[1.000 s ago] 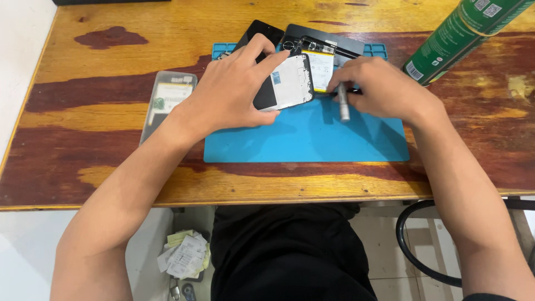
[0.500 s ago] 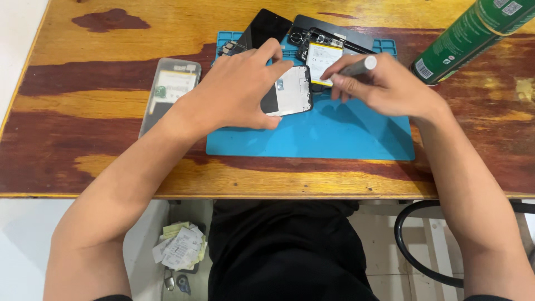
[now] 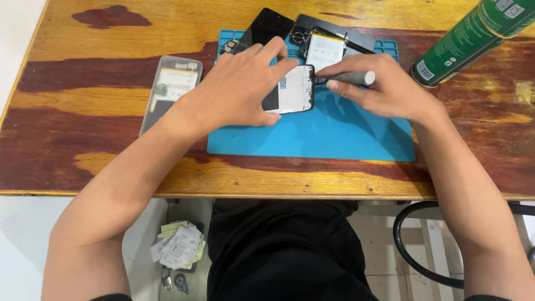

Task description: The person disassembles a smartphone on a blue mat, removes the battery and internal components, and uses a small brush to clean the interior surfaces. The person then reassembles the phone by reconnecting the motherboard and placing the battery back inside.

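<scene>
Hands: two are counted, both bare, both reached forward from the near edge over the blue work mat (image 3: 334,136); no other person's hand is seen.
Left hand (image 3: 239,92): it is laid palm down on the phone part (image 3: 294,89); the fingers are curled over its far edge and the thumb is pressed along its near edge, so the part is gripped and held flat against the mat; the forearm is angled in from the lower left.
Right hand (image 3: 384,89): it is closed round a grey screwdriver (image 3: 348,78); the handle is pinched between thumb and fingers and lies almost level, its white end cap turned to the right and its tip set at the right edge of the phone part; the forearm is angled in from the lower right.
Phone part: one is held; it is a rounded rectangular frame, white inside with a dark rim, lying on the upper middle of the mat.
Other phone pieces: one opened phone (image 3: 329,47) with a white battery showing is seen at the mat's far edge; one black screen panel (image 3: 267,25) is propped just left of it.
Clear case: one clear case (image 3: 170,89) is lying on the wooden table (image 3: 100,139), left of the mat.
Can: one green spray can (image 3: 473,39) is lying tilted at the upper right, off the mat.
Mat: one is counted, spread flat on the table.
</scene>
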